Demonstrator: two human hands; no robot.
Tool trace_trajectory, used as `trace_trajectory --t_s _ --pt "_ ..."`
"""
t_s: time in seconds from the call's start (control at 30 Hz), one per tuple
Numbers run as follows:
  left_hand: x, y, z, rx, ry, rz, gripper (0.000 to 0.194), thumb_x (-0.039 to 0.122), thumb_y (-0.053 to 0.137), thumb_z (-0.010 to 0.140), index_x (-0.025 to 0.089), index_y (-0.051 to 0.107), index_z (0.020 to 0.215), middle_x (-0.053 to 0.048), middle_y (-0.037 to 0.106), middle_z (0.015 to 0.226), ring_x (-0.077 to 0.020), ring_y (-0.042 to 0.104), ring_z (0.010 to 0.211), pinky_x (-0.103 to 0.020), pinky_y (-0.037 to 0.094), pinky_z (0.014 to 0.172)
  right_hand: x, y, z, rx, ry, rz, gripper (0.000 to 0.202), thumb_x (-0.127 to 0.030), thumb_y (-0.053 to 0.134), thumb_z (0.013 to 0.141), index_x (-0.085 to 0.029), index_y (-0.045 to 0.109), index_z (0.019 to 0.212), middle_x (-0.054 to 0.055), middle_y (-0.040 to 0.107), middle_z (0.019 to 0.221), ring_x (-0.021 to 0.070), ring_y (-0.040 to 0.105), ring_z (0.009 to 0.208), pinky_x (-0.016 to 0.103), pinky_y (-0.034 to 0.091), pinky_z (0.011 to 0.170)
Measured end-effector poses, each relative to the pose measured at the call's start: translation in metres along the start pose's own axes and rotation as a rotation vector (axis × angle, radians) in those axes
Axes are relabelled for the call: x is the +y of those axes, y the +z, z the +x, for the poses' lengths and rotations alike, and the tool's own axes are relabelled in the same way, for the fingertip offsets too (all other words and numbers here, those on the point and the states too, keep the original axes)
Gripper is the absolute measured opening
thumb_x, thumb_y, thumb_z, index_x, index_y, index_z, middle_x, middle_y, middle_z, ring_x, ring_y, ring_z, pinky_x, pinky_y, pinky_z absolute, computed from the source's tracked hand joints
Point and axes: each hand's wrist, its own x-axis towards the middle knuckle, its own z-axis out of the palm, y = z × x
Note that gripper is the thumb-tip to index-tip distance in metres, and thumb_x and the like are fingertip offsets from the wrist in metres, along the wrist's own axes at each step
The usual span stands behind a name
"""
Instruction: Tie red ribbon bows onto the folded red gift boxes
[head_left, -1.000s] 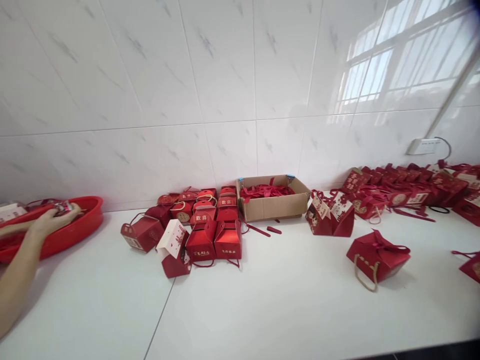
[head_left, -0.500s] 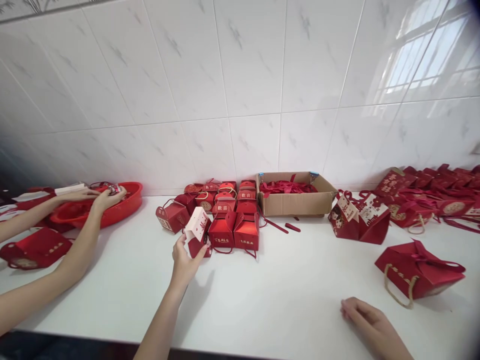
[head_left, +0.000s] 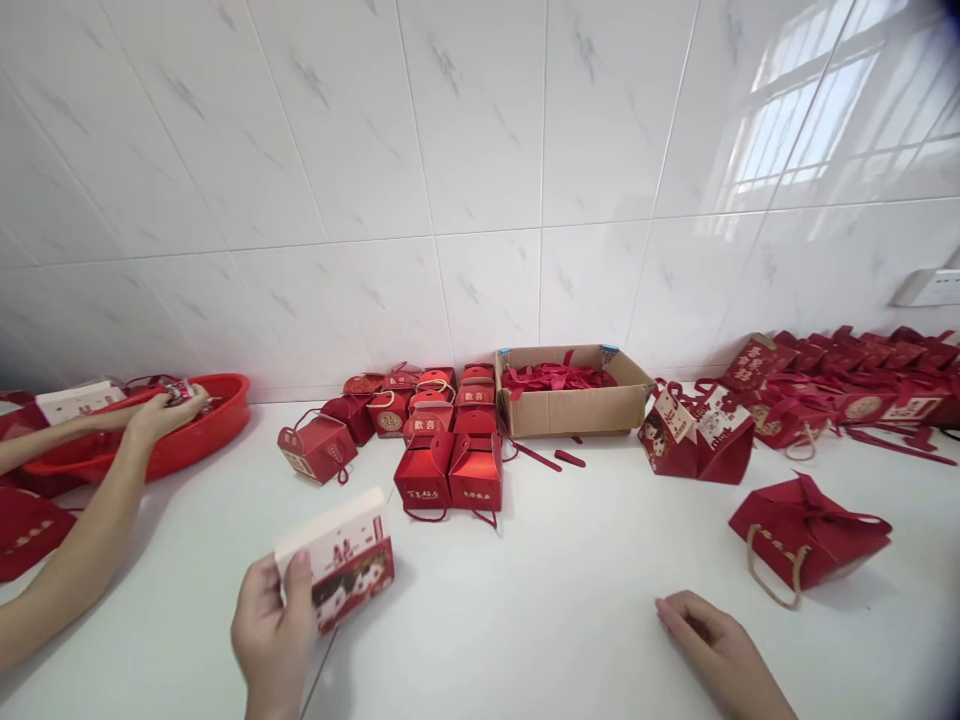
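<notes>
My left hand [head_left: 274,615] grips a white-and-red printed box [head_left: 351,565] by its left end, just above the white table [head_left: 525,620]. My right hand [head_left: 712,640] rests at the table's front right with its fingers curled together; whether anything is inside them is hidden. Beyond the held box stand rows of small red boxes [head_left: 476,470], with another red box [head_left: 319,447] at their left. A larger red box with a ribbon bow and rope handle [head_left: 810,540] sits up and to the right of my right hand.
A cardboard box [head_left: 574,412] of red ribbons stands by the wall. Right of it are two printed boxes [head_left: 724,435] and many red boxes [head_left: 862,390]. At the left, another person's hands [head_left: 165,405] hold a small packet over a red basin [head_left: 225,410].
My left hand has drawn the white-and-red box away from the rows, toward the front left, and turned its printed side into view. The view has shifted slightly right.
</notes>
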Motion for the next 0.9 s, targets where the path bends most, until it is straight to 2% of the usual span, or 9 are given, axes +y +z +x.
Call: trace_trajectory --t_s 0.07,0.13,0.23,0.37,0.53,0.6,0.67,0.77,0.9 --pt "0.001 -0.008 -0.024 -0.031 -0.102 -0.040 0.046 0.058 0.064 0.069 0.018 0.057 0.090 -0.002 0.066 0.078 -0.0182 0.063 0.071 -0.025 0.052 0.062 -0.010 -0.003 0.008 -0.106 -0.002 -0.104 0.037 -0.051 0.046 0.083 -0.020 0.050 0.063 0.000 0.050 0.063 0.0167 0.048 0.063 0.025 0.041 0.059" --pt "0.002 -0.006 -0.049 -0.127 -0.180 -0.081 0.051 0.061 0.067 0.065 0.018 0.057 0.091 -0.003 0.068 0.078 -0.0200 0.065 0.071 -0.026 0.054 0.061 -0.024 -0.007 0.019 -0.221 -0.023 -0.214 0.031 -0.044 0.046 0.085 -0.020 0.054 0.067 0.001 0.055 0.067 0.0167 0.050 0.065 0.025 0.040 0.060" --pt "0.003 0.011 -0.084 -0.214 -0.256 -0.125 0.054 0.060 0.071 0.059 0.019 0.057 0.090 -0.005 0.071 0.079 -0.0237 0.067 0.074 -0.029 0.056 0.060 -0.049 -0.008 0.039 -0.363 -0.086 -0.381 0.021 -0.034 0.048 0.083 -0.020 0.058 0.071 0.002 0.062 0.075 0.0165 0.054 0.068 0.025 0.040 0.061" --pt "0.006 0.037 -0.118 -0.308 -0.222 -0.083 0.058 0.056 0.076 0.052 0.017 0.059 0.091 -0.009 0.072 0.084 -0.0286 0.068 0.081 -0.034 0.057 0.069 -0.079 0.001 0.075 -0.439 -0.146 -0.600 0.016 -0.029 0.052 0.082 -0.019 0.064 0.078 0.006 0.065 0.091 0.0172 0.060 0.073 0.026 0.041 0.063" --pt "0.008 0.047 -0.126 -0.365 -0.210 -0.103 0.062 0.059 0.073 0.053 0.016 0.058 0.096 -0.010 0.071 0.088 -0.0294 0.068 0.083 -0.037 0.057 0.073 -0.107 0.026 0.133 -0.376 -0.181 -0.674 0.026 -0.026 0.047 0.091 -0.015 0.066 0.077 0.009 0.066 0.090 0.0180 0.061 0.079 0.029 0.045 0.069" --pt "0.006 0.046 -0.124 -0.371 -0.205 -0.107 0.061 0.059 0.074 0.053 0.017 0.059 0.095 -0.010 0.071 0.088 -0.0293 0.068 0.084 -0.037 0.057 0.074 -0.116 0.040 0.156 -0.327 -0.197 -0.697 0.024 -0.030 0.047 0.094 -0.015 0.065 0.091 0.008 0.066 0.095 0.0168 0.062 0.083 0.032 0.049 0.075" --pt "0.004 0.046 -0.122 -0.371 -0.201 -0.109 0.062 0.058 0.074 0.052 0.016 0.059 0.094 -0.010 0.071 0.088 -0.0293 0.068 0.083 -0.037 0.057 0.073 -0.124 0.054 0.174 -0.262 -0.226 -0.725 0.026 -0.033 0.053 0.093 -0.015 0.059 0.111 0.008 0.061 0.112 0.0185 0.061 0.095 0.038 0.051 0.082" --pt "-0.001 0.046 -0.122 -0.361 -0.203 -0.102 0.064 0.061 0.075 0.050 0.015 0.060 0.093 -0.011 0.072 0.086 -0.0295 0.068 0.081 -0.036 0.058 0.068 -0.130 0.073 0.187 -0.211 -0.258 -0.790 0.033 -0.033 0.055 0.092 -0.017 0.054 0.121 0.009 0.055 0.124 0.0219 0.058 0.105 0.044 0.050 0.088" --pt "-0.005 0.047 -0.122 -0.348 -0.203 -0.095 0.066 0.065 0.075 0.048 0.015 0.061 0.089 -0.011 0.072 0.085 -0.0298 0.069 0.080 -0.036 0.059 0.068 -0.129 0.082 0.188 -0.277 -0.226 -0.883 0.032 -0.033 0.056 0.091 -0.016 0.055 0.119 0.009 0.057 0.120 0.0215 0.059 0.103 0.043 0.051 0.086"
